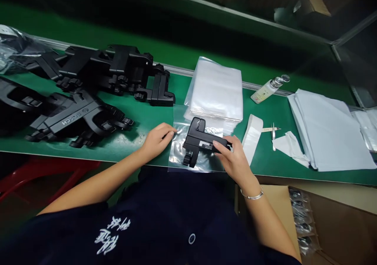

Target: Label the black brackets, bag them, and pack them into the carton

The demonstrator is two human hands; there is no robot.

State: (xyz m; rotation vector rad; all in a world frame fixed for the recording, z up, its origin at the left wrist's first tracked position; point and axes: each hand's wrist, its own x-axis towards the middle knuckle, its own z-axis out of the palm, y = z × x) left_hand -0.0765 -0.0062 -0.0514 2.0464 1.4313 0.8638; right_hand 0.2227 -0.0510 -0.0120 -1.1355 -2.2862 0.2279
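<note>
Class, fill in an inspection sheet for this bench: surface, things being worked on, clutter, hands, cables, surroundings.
Surface: green bench.
Things worked on: black bracket over a clear bag; bag stack just beyond.
Clutter: more brackets at left; bottle, white strip, tweezers and white sheets at right.
Left hand: at the bag's left edge; grip unclear.
Right hand: grasps the bracket's right end.
Cables: nothing seen.
Surroundings: open box below at right, with bagged parts; red stool at left.

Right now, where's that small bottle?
In the head view, the small bottle is right of centre, between the stack of clear bags and the large white sheets.
</note>
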